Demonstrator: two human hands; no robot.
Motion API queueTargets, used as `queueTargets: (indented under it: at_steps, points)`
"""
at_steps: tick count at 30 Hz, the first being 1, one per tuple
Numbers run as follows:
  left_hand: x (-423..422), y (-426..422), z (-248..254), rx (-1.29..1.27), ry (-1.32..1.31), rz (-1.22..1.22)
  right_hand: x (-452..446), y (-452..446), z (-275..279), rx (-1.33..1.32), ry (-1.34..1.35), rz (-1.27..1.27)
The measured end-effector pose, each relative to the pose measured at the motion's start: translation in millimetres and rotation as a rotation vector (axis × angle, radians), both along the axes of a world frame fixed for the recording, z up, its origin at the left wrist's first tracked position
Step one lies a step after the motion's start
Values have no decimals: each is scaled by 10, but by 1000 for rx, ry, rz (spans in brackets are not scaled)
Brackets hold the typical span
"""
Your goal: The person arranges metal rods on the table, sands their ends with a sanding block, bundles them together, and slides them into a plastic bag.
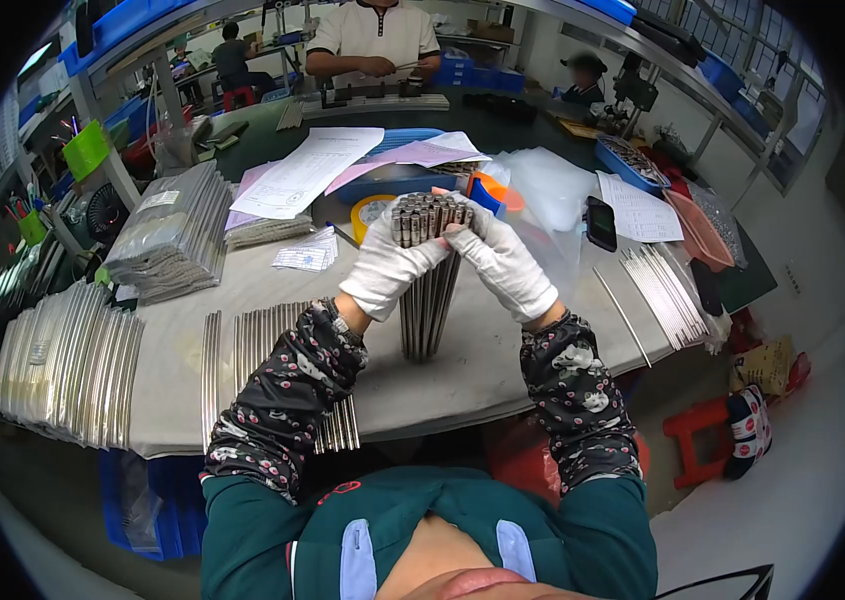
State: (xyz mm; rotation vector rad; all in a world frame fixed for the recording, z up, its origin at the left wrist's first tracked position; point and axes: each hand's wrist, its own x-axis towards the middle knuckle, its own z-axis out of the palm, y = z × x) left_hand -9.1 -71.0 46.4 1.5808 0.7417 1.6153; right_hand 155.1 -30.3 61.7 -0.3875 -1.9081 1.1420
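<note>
A bundle of thin metal rods (428, 305) stands nearly upright on the grey cloth of the table. Both hands wear white gloves with bare fingertips and wrap round the top of the bundle. My left hand (386, 265) is closed on its left side, my right hand (501, 262) on its right side. The rods' end faces show between the two hands. Just behind my left hand lies a roll of yellow tape (367, 214).
Bagged rods (73, 365) and a stack of packed rods (171, 235) lie on the left. Loose rods (663, 295), a phone (601, 223) and paper (643, 207) are on the right. Papers (310, 170) cover a blue basket behind. A person (373, 50) stands across the table.
</note>
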Motion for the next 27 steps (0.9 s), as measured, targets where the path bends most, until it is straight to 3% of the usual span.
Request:
queueTargets:
  at_steps: [5,10,16,19,27]
  points:
    - [-18,-35,27,-9,-39,-8,-7,-89,44,-93,77,-60]
    - [-40,-17,-36,-29,-1,67,-8,-156,58,-70,36,-327]
    - [7,-69,-21,-23,-5,52,-56,-296,129,-258,294,-189]
    - [19,-70,-33,-14,-14,23,-22,-225,77,-197,195,-249]
    - [43,-117,-23,-41,-50,10,-69,-304,176,-192,225,-227]
